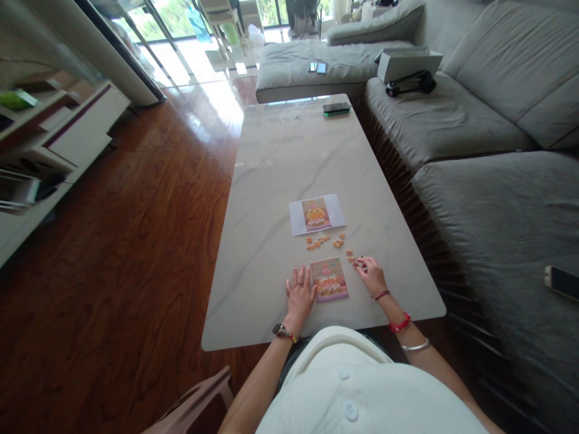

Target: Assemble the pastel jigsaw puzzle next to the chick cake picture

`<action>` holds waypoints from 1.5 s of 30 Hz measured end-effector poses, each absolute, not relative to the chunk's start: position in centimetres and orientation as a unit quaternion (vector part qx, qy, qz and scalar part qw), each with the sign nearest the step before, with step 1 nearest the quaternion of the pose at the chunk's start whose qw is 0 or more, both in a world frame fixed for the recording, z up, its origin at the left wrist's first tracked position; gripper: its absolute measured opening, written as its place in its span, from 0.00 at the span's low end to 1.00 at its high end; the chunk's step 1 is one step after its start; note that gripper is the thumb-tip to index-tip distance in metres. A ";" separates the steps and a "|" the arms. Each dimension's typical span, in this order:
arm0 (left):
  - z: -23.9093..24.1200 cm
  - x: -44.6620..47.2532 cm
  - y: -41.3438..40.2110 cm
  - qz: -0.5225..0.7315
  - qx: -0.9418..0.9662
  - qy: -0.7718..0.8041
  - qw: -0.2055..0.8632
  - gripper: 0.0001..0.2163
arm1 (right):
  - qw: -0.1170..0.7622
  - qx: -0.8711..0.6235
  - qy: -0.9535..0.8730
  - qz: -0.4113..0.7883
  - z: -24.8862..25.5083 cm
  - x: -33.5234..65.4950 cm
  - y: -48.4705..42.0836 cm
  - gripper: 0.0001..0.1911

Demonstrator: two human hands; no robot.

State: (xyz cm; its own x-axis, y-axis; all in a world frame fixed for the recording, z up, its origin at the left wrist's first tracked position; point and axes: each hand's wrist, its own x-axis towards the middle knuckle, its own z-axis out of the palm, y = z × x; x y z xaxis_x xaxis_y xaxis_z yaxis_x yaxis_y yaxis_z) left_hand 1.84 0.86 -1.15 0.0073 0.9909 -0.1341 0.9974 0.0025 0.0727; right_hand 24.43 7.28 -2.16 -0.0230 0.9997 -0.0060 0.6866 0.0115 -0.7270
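Observation:
A partly filled jigsaw puzzle [329,295] lies on the marble-patterned table in front of me. My left hand [299,296] rests flat at its left edge, fingers spread, holding nothing. To the right of the puzzle, my right hand [371,275] has its fingertips pinched on a small puzzle piece, mostly hidden by the fingers. Loose puzzle pieces [350,253] lie just beyond those fingertips. Several more orange pieces [318,242] are scattered above the puzzle. Behind them is a white sheet with a printed picture [316,214] of a yellow-orange figure.
The table [271,181] stretches away from me. At its far end lies a dark phone-like object [336,108]. A grey sofa [497,199] runs along the right, with a phone [562,282] on it. A pinkish stool [199,402] stands at lower left.

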 end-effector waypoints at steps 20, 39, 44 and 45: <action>-1.0 1.2 1.5 0.003 0.699 0.711 0.076 0.22 | 0.224 -0.627 -0.696 0.269 -2.4 27.0 9.8 0.04; -1.0 2.8 0.8 0.022 0.763 0.640 0.089 0.21 | 0.139 -0.528 -0.745 0.383 -0.9 19.0 8.8 0.09; -1.0 2.9 0.8 -0.007 0.750 0.655 0.095 0.23 | 0.123 -0.516 -0.772 0.351 -1.0 18.1 9.0 0.10; -0.9 3.0 0.8 -0.012 0.748 0.656 0.098 0.23 | 0.118 -0.516 -0.774 0.347 -1.0 18.0 9.0 0.10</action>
